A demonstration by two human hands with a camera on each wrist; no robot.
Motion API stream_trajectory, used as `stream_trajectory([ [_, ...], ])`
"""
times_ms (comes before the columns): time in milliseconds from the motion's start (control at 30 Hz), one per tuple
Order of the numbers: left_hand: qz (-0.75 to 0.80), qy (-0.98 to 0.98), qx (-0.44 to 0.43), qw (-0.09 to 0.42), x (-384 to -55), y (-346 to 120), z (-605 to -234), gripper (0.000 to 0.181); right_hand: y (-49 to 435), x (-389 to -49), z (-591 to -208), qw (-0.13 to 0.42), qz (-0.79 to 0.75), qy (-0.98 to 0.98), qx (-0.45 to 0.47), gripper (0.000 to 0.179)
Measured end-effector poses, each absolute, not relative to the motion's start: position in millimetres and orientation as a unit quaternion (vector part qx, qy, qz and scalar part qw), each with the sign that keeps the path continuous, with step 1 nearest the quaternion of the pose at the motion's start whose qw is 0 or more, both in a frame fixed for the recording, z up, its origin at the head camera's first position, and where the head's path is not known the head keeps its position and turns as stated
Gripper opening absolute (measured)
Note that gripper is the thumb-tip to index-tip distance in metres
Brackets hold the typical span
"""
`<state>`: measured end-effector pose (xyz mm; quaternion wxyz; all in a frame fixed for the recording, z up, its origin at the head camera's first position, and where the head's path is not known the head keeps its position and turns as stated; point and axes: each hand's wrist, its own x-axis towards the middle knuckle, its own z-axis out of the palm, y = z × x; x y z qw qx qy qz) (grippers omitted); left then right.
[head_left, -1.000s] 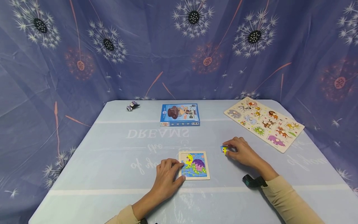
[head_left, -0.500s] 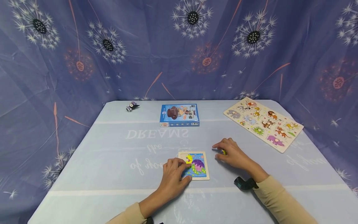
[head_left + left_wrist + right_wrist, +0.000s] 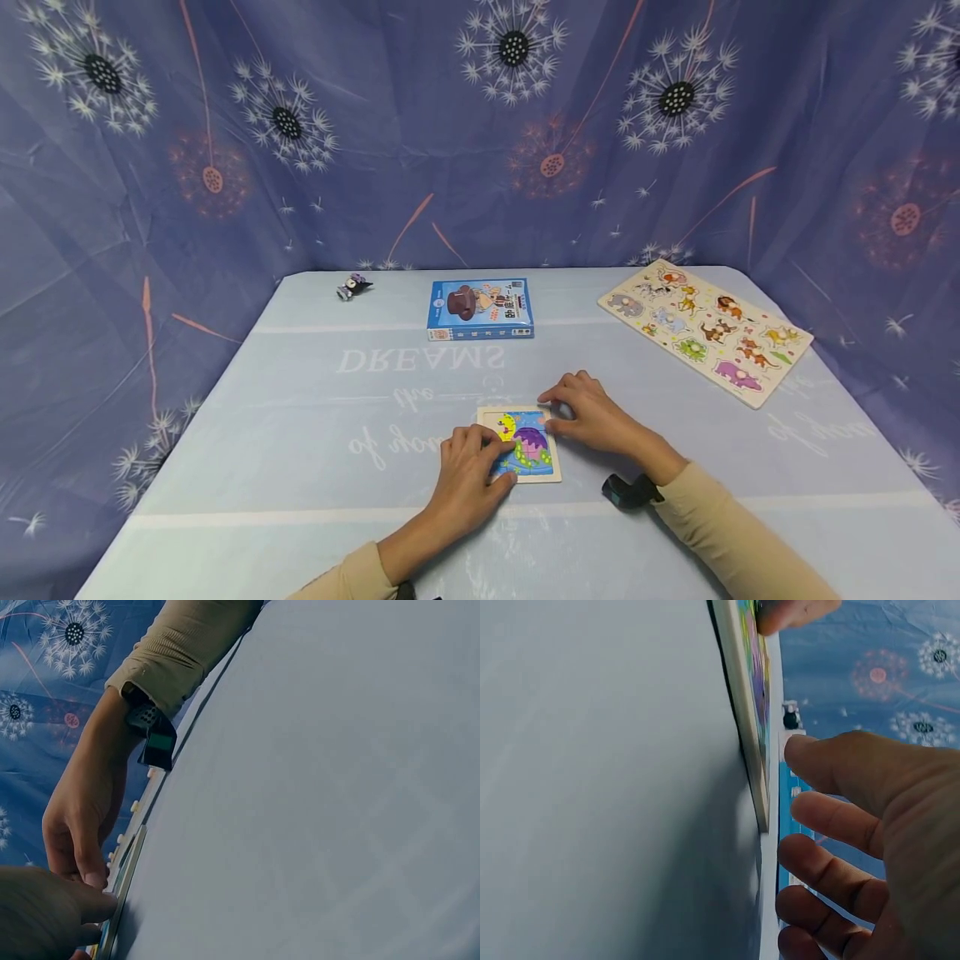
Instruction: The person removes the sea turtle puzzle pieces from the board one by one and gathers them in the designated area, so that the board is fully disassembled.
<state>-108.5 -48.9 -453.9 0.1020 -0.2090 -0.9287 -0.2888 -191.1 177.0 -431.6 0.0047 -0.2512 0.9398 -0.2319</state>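
A small framed jigsaw puzzle (image 3: 534,479) with a yellow, green and purple turtle picture lies at the front middle of the table. My left hand (image 3: 468,467) lies over its left side, index finger on the picture and thumb at the bottom edge. My right hand (image 3: 592,417) is at the puzzle's top right corner, thumb and index finger apart on either side of it. In the right wrist view its thumb (image 3: 817,754) and fingers are spread and loosely bent, with nothing visible between them. The loose yellow-and-blue puzzle piece is out of sight.
A blue game box (image 3: 480,310) sits at the back middle. To the right of it lies a wooden animal puzzle board (image 3: 637,327), set at an angle. At the back left is a small dark figurine (image 3: 352,287). A purple dandelion curtain (image 3: 360,192) hangs behind the table.
My right hand has moved left from the loose yellow-and-blue piece to the puzzle's corner, and the piece has gone from view. My left hand has shifted right, farther over the puzzle.
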Motion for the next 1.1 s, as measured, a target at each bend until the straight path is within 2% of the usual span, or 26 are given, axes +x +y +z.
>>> stream_trajectory([
  [767,-0.289,-0.929,-0.209,0.097,-107.6,-49.7,-453.5,0.037,144.4,-191.5,-432.7,-0.01,-0.195,0.938,-0.287,0.032],
  [1100,-0.286,-0.926,-0.218,0.119,-107.4,-50.0,-454.8,0.036,142.9,-190.9,-433.7,-0.018,-0.187,0.939,-0.288,0.03],
])
